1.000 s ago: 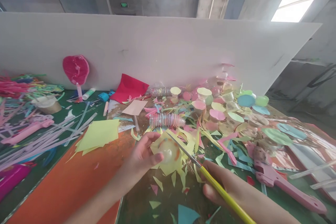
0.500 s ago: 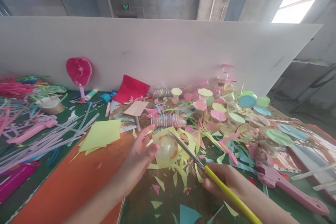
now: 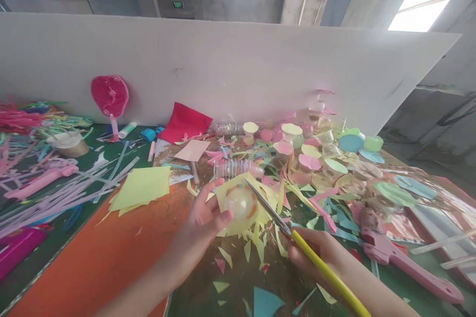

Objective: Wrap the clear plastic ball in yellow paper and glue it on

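My left hand [image 3: 208, 210] grips a pale yellow paper square [image 3: 248, 225] between thumb and fingers. On this paper sits a clear, rounded plastic cup [image 3: 240, 205], with orange patches around its rim. In my right hand [image 3: 316, 252] is a pair of scissors [image 3: 273, 214] with yellow handles, seen nearly edge-on. Their metal blades point up and left and lie along the paper's right side, beside the cup. Whether the blades are apart cannot be made out. Yellow paper scraps [image 3: 256, 245] lie just below. Part of my left fingers is hidden behind the paper.
Yellow sheets [image 3: 143, 188] are stacked on an orange board [image 3: 111, 252] at left. Clear cups with coloured paper discs [image 3: 351, 142] crowd the right. A pink glue gun [image 3: 405, 262] lies near my right arm. A white panel [image 3: 223, 69] stands behind the table.
My left hand has shifted slightly right with the paper and cup, and the thumb now reaches further over the cup. The scissors stay close to the paper's edge. The view has tilted slightly.
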Action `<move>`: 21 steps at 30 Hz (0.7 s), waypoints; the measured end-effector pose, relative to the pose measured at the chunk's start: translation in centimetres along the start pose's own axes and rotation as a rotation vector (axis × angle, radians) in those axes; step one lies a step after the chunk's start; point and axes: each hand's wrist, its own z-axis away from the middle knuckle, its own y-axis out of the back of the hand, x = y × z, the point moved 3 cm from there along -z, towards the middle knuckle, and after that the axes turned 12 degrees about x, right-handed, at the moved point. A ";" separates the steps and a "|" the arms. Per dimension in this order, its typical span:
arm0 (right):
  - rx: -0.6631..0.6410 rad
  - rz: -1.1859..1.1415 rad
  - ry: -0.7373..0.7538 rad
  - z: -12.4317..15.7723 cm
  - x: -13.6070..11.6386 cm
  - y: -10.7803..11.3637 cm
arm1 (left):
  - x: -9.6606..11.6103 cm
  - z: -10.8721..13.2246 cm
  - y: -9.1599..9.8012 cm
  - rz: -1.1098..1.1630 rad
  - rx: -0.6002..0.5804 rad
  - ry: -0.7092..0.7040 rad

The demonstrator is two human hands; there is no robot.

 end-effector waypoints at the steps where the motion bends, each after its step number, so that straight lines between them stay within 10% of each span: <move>1: -0.006 0.015 0.010 0.1 0.1 0.1 | 0.1 0.0 0.0 0.008 0.018 -0.007; 21: 0.023 0.069 0.053 0.7 0.9 0.3 | 0.0 0.2 -0.2 0.016 -0.019 -0.071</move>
